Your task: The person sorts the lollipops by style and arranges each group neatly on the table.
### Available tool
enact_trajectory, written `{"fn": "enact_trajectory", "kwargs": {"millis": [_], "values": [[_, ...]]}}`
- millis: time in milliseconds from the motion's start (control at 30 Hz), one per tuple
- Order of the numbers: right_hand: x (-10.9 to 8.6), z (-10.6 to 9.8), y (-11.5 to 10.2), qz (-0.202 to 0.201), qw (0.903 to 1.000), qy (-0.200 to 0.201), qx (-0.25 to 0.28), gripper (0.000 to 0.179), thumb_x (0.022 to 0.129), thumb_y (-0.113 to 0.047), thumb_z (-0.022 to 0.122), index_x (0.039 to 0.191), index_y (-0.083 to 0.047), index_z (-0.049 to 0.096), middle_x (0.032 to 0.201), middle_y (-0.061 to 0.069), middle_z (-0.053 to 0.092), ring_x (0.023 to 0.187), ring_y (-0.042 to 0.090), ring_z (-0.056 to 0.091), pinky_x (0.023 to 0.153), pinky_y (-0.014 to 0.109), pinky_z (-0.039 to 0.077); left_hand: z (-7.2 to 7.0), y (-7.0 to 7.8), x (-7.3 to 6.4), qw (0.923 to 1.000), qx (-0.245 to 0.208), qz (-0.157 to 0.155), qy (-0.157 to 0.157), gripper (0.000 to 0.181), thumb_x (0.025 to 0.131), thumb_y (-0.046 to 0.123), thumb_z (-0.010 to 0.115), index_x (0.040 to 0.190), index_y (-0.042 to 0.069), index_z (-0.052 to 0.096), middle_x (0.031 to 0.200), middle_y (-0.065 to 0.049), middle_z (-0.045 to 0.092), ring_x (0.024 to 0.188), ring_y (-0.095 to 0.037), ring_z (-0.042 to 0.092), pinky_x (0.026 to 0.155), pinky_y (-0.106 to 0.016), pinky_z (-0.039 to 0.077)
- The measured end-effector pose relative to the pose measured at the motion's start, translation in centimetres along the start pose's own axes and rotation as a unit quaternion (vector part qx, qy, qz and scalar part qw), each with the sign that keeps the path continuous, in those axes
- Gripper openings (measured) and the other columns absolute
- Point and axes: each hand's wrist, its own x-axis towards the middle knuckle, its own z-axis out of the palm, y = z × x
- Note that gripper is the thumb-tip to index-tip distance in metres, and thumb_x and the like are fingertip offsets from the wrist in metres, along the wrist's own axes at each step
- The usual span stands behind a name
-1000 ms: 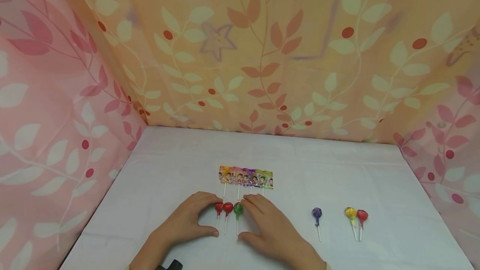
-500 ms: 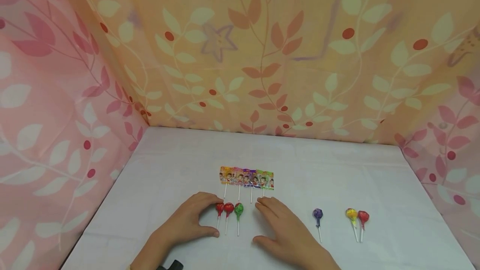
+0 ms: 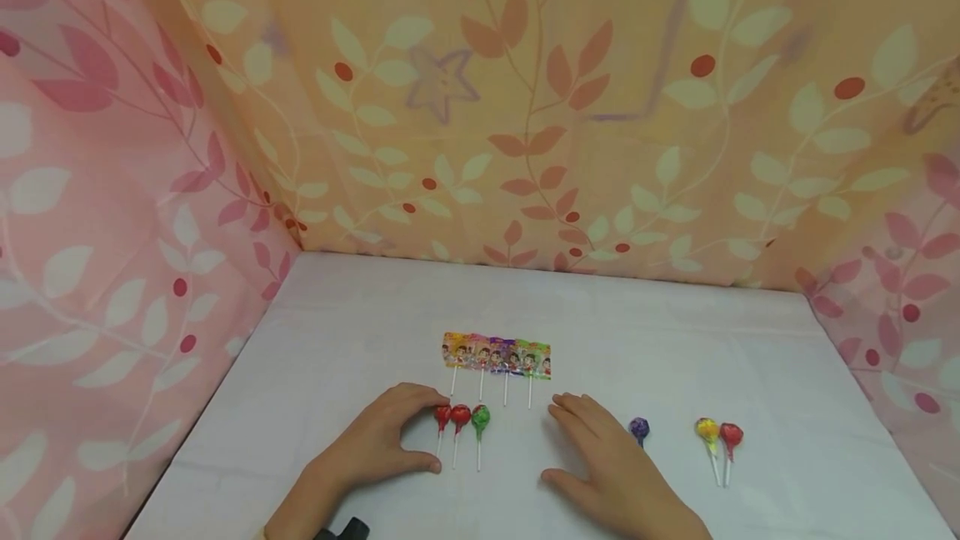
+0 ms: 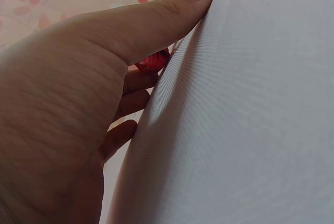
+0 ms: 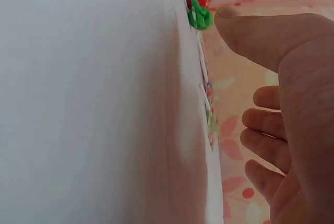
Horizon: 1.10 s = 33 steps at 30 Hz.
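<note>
Three lollipops stand in a row in the head view: a red lollipop (image 3: 442,415) at the left, another red lollipop (image 3: 461,417), then a green lollipop (image 3: 481,417). Beside the leftmost one rests my left hand (image 3: 372,437), fingertips by its candy head and thumb near its stick end; the left wrist view shows a red candy head (image 4: 153,61) behind the straight thumb. My right hand (image 3: 611,465) is apart from the row, fingers relaxed and holding nothing. It partly covers a purple lollipop (image 3: 639,427), whose stick is hidden.
Behind the row lie several flat-wrapped lollipops (image 3: 497,355) side by side, sticks toward me. At the right are a yellow lollipop (image 3: 707,428) and a red lollipop (image 3: 731,435). Patterned curtains (image 3: 480,148) border the white table (image 3: 360,307).
My right hand has moved away from the green lollipop toward the right, now covering the purple lollipop's stick. The left hand stays beside the row.
</note>
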Motion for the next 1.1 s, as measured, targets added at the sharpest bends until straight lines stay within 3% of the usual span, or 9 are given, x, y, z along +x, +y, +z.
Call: {"fn": "enact_trajectory", "kwargs": {"millis": [167,267,533,767,1100], "values": [[-0.9,-0.6,1.1,0.002,0.9999,0.017,0.000,0.081,0.087,-0.056,0.090,0.148,-0.009,0.067,0.155,0.003,0.061,0.144,0.029,0.057,0.129,0.020,0.022,0.0,0.2,0.0,1.0000,-0.004,0.004,0.004,0.084,0.075,0.061,0.096,0.149,0.038,0.063,0.146,0.024,0.060,0.139,-0.010,0.055,0.118,-0.050,0.049],[-1.4,-0.9,1.7,0.006,0.9999,0.012,0.001,0.081,0.086,-0.055,0.091,0.149,-0.009,0.066,0.156,0.003,0.061,0.144,0.030,0.056,0.127,0.012,0.009,0.0,0.3,0.0,1.0000,-0.005,0.004,0.003,0.084,0.075,0.059,0.097,0.149,0.037,0.064,0.146,0.023,0.060,0.139,-0.011,0.055,0.118,-0.051,0.049],[-2.5,-1.6,3.1,0.037,0.9993,-0.003,0.009,0.081,0.088,-0.056,0.089,0.150,-0.010,0.065,0.156,0.003,0.060,0.144,0.031,0.056,0.125,0.009,0.005,-0.1,0.2,0.0,0.9999,-0.007,0.006,0.008,0.085,0.074,0.059,0.098,0.149,0.036,0.065,0.146,0.024,0.060,0.140,-0.010,0.055,0.119,-0.048,0.048],[-3.3,-2.0,4.3,0.029,0.9994,0.018,0.004,0.083,0.085,-0.049,0.093,0.149,-0.005,0.064,0.156,0.008,0.060,0.143,0.031,0.055,0.129,0.014,0.007,0.0,0.2,0.0,1.0000,-0.006,0.002,0.004,0.085,0.074,0.062,0.096,0.149,0.038,0.063,0.146,0.025,0.060,0.140,-0.010,0.055,0.118,-0.050,0.049],[-4.4,-3.0,4.8,0.045,0.9989,0.010,0.005,0.085,0.086,-0.044,0.093,0.153,-0.004,0.060,0.157,0.009,0.059,0.142,0.031,0.054,0.126,0.010,0.005,0.0,0.2,0.1,0.9999,-0.001,-0.015,-0.004,0.084,0.075,0.061,0.096,0.149,0.041,0.062,0.146,0.025,0.060,0.140,-0.011,0.054,0.118,-0.052,0.049]]}}
